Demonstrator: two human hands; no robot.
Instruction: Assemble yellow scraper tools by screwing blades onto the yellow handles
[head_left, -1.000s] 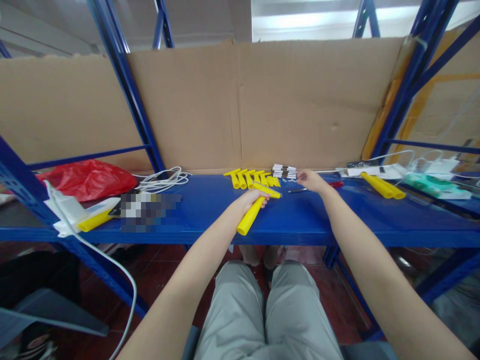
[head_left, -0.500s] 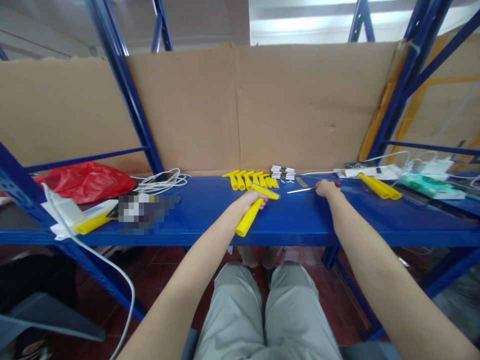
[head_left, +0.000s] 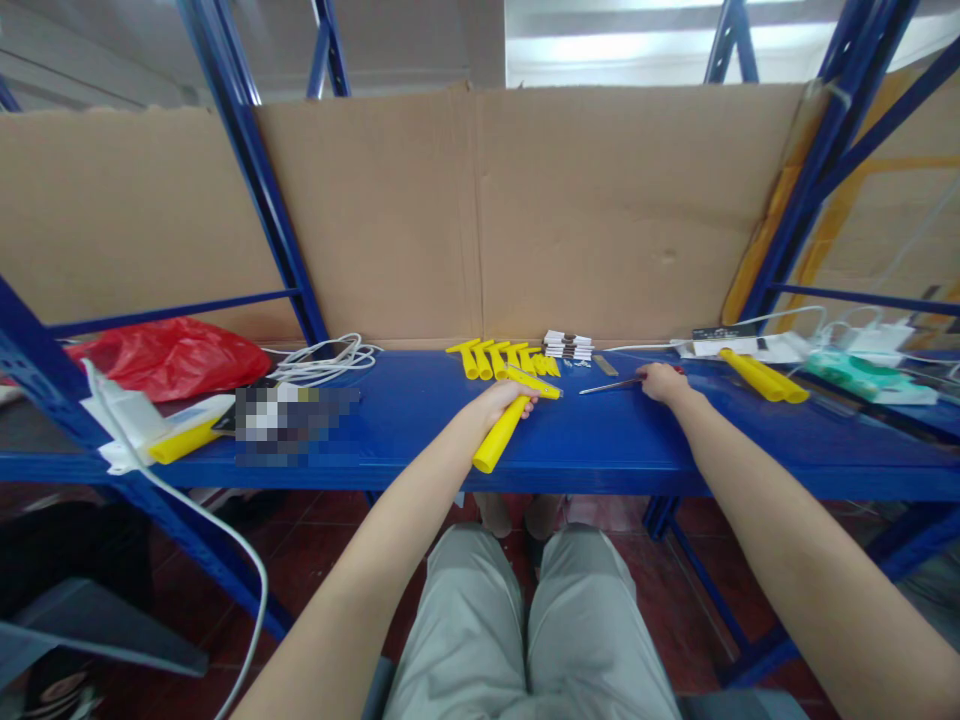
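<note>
We have a yellow T-shaped tool (head_left: 501, 435) in our left hand (head_left: 504, 400), the fingers closed around it where the handle meets the crosspiece. Its handle slants down toward us near the front edge of the blue desk (head_left: 420, 420), and the crosspiece points off to the right.

Our right hand (head_left: 661, 382) is well apart from it, farther right, the fingers curled around the handle of a screwdriver (head_left: 613, 385). A little dark red shows past our knuckles, and the thin metal shaft points left toward the yellow tool without reaching it. We cannot tell whether the shaft touches the desk.

Behind the left hand we see a row of yellow T-shaped pieces (head_left: 495, 360), and just right of them a stack of white bundles (head_left: 568, 346) with dark bands. Small bits (head_left: 579, 364), too tiny to make out, lie in front of the stack, and a flat strip (head_left: 604, 366) lies beside it. Farther right, beyond our right hand, two yellow tubes (head_left: 765, 377) lie side by side near a green and white packet (head_left: 870, 378).
</note>
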